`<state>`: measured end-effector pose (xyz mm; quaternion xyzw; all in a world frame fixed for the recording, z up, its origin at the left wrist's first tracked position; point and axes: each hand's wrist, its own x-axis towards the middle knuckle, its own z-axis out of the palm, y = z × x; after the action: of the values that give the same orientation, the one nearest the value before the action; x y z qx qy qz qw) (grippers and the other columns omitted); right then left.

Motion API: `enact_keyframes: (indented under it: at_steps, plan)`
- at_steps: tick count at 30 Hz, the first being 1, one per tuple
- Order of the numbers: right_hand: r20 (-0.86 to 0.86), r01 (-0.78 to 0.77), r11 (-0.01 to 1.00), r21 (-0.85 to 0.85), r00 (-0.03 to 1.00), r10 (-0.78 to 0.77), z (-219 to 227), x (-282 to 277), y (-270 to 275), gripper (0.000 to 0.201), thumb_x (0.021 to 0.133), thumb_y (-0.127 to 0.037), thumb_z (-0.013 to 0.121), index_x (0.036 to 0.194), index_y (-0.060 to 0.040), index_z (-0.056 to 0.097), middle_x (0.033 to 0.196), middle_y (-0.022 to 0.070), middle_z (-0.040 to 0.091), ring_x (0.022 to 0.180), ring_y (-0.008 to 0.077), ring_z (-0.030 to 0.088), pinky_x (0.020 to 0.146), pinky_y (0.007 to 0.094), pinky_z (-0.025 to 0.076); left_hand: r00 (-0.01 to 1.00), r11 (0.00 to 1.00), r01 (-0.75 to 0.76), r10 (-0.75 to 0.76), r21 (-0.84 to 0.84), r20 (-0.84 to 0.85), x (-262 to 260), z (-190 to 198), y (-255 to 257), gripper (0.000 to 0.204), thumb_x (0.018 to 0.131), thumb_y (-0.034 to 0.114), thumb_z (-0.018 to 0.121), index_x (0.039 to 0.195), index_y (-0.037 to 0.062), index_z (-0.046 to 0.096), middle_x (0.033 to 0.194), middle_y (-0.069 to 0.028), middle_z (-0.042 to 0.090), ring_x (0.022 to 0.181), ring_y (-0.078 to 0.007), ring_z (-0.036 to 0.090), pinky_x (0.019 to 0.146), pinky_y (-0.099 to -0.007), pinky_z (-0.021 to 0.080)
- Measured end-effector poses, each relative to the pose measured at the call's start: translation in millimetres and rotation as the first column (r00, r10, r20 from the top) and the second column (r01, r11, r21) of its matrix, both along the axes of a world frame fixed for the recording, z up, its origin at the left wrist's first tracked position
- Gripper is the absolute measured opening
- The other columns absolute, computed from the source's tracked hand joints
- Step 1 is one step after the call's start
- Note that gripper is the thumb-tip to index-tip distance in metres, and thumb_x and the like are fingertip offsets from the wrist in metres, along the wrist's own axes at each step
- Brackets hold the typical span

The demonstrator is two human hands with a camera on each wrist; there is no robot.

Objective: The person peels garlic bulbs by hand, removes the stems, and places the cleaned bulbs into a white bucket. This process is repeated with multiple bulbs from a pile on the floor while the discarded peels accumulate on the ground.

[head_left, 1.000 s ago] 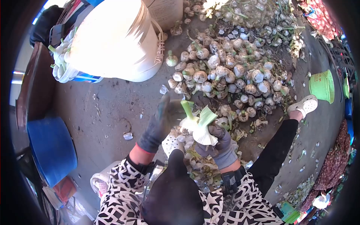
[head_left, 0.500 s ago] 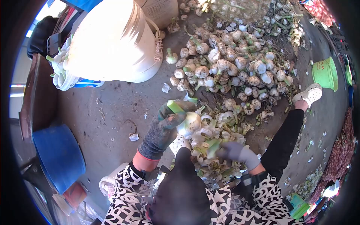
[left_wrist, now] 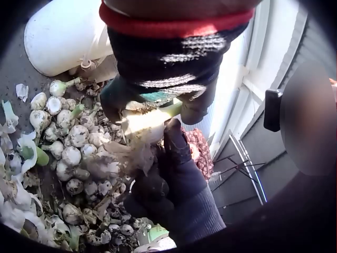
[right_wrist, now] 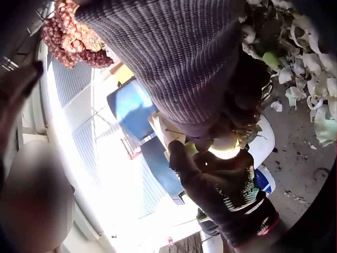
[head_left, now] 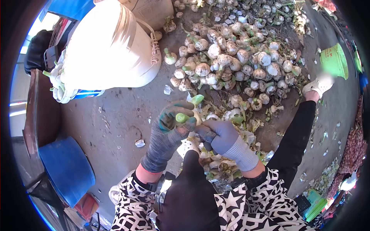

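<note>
A garlic bulb (head_left: pixel 194 116) with a cut green stem sits in my left hand (head_left: pixel 169 124), which wears a dark glove with a green palm and curls round it. My right hand (head_left: pixel 211 133), in a grey-blue glove, pinches the bulb's lower end just beside the left. The left wrist view shows the pale bulb (left_wrist: pixel 143 124) with ragged skin hanging from it, and the right hand's fingers (left_wrist: pixel 176 153) against it. In the right wrist view the bulb (right_wrist: pixel 225 146) is a bright patch between both gloves.
A big heap of unpeeled garlic (head_left: pixel 235 63) lies ahead on the concrete floor. Peelings (head_left: pixel 221 165) pile up under my hands. A white bucket (head_left: pixel 111 46) stands at the left, a blue tub (head_left: pixel 67 169) nearer left, a green bucket (head_left: pixel 333 59) far right.
One second ago the right hand held a peeled-off green and white skin by the bulb. It then dropped low over the peelings. Now it is back on the bulb, which the left hand kept.
</note>
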<state>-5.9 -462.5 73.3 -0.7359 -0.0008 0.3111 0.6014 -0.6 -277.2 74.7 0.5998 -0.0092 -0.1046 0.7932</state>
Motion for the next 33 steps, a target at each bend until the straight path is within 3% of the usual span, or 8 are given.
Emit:
enact_keyframes:
  at_steps: [7, 9, 14, 16, 19, 26, 29, 33]
  plan:
    - [-0.041, -0.02, 0.985, -0.171, 0.999, 0.013, -57.8, -29.1, -26.9, 0.025, 0.093, -0.029, 0.055, 0.085, -0.0086, 0.065, 0.07, 0.0048, 0.063, 0.059, 0.0139, 0.06, 0.054, 0.0289, 0.047, 0.985, 0.995, 0.0, -0.017, -0.095, -0.175, 6.1, 6.4, 16.2, 0.039, 0.092, 0.037, 0.057, 0.102, 0.0, 0.061, 0.11, -0.0154, 0.061, 0.113, -0.0273, 0.055, 0.1, -0.044, 0.041]
    - [-0.095, -0.622, 0.477, -0.621, 0.664, 0.742, -72.2, -48.8, -20.1, 0.021, 0.089, -0.032, 0.053, 0.092, -0.0153, 0.066, 0.079, 0.0086, 0.067, 0.073, 0.0248, 0.066, 0.065, 0.0387, 0.051, 0.969, 0.96, -0.047, -0.023, -0.275, -0.246, -0.4, -11.9, 9.4, 0.038, 0.093, 0.037, 0.056, 0.102, 0.0009, 0.06, 0.11, -0.0148, 0.061, 0.112, -0.0275, 0.055, 0.1, -0.0444, 0.041]
    - [-0.085, -0.618, 0.483, -0.62, 0.664, 0.743, -65.1, -61.2, -21.9, 0.031, 0.083, -0.03, 0.057, 0.111, -0.0184, 0.061, 0.097, 0.0099, 0.067, 0.087, 0.0326, 0.065, 0.077, 0.0437, 0.051, 0.889, 0.746, -0.312, 0.01, -0.589, -0.458, 3.9, -60.2, 24.8, 0.029, 0.093, 0.035, 0.057, 0.102, 0.0072, 0.059, 0.107, -0.0091, 0.062, 0.108, -0.0274, 0.056, 0.098, -0.0464, 0.042]
    - [0.375, -0.13, 0.903, -0.409, 0.879, 0.296, -68.1, -52.9, -15.2, 0.033, 0.082, -0.031, 0.065, 0.108, -0.0117, 0.061, 0.107, 0.0075, 0.064, 0.093, 0.0268, 0.065, 0.079, 0.0414, 0.051, 0.852, 0.749, -0.358, 0.016, -0.558, -0.524, 0.5, -59.2, 24.7, 0.03, 0.093, 0.035, 0.057, 0.103, 0.0073, 0.059, 0.108, -0.01, 0.063, 0.107, -0.0281, 0.057, 0.097, -0.0465, 0.042]
    - [-0.006, 0.034, 0.996, -0.087, 0.999, -0.034, -43.0, -24.0, 13.6, 0.031, 0.088, -0.031, 0.064, 0.106, -0.0071, 0.062, 0.089, 0.0047, 0.065, 0.079, 0.018, 0.065, 0.069, 0.0326, 0.052, 0.795, 0.764, -0.405, 0.022, -0.503, -0.607, 0.2, -66.1, 23.7, 0.03, 0.093, 0.035, 0.056, 0.106, 0.0079, 0.06, 0.109, -0.0115, 0.064, 0.106, -0.0293, 0.058, 0.097, -0.0473, 0.043]
    - [-0.263, -0.057, 0.628, 0.776, 0.876, 0.405, -13.0, -30.5, 27.0, 0.02, 0.093, -0.013, 0.055, 0.11, -0.0043, 0.062, 0.079, 0.0024, 0.064, 0.067, 0.0097, 0.06, 0.062, 0.0255, 0.05, 0.801, 0.782, -0.478, 0.203, -0.4, -0.563, 11.3, -79.3, 41.4, 0.028, 0.093, 0.036, 0.056, 0.102, 0.0109, 0.061, 0.109, -0.0105, 0.065, 0.106, -0.0295, 0.06, 0.093, -0.0513, 0.046]
    - [0.127, -0.3, 0.902, 0.309, 0.953, 0.274, -34.4, -58.0, 12.1, 0.014, 0.09, -0.017, 0.06, 0.101, -0.0094, 0.064, 0.089, 0.0061, 0.068, 0.079, 0.0208, 0.066, 0.074, 0.0368, 0.051, 0.825, 0.808, -0.458, 0.23, -0.372, -0.517, 25.3, -66.8, 55.0, 0.027, 0.091, 0.04, 0.059, 0.098, 0.0141, 0.063, 0.109, -0.0082, 0.065, 0.108, -0.0275, 0.06, 0.09, -0.0486, 0.05]
    - [-0.134, -0.473, 0.616, -0.63, 0.847, 0.514, -84.5, -58.7, -46.6, 0.036, 0.083, -0.046, 0.063, 0.09, -0.0111, 0.062, 0.084, 0.0135, 0.067, 0.077, 0.0358, 0.063, 0.069, 0.0448, 0.049, 0.935, 0.774, -0.334, 0.342, -0.538, -0.089, 68.9, 78.3, 77.8, 0.059, 0.095, 0.033, 0.05, 0.139, -0.0016, 0.032, 0.14, -0.0251, 0.038, 0.131, -0.0375, 0.039, 0.108, -0.0577, 0.033]
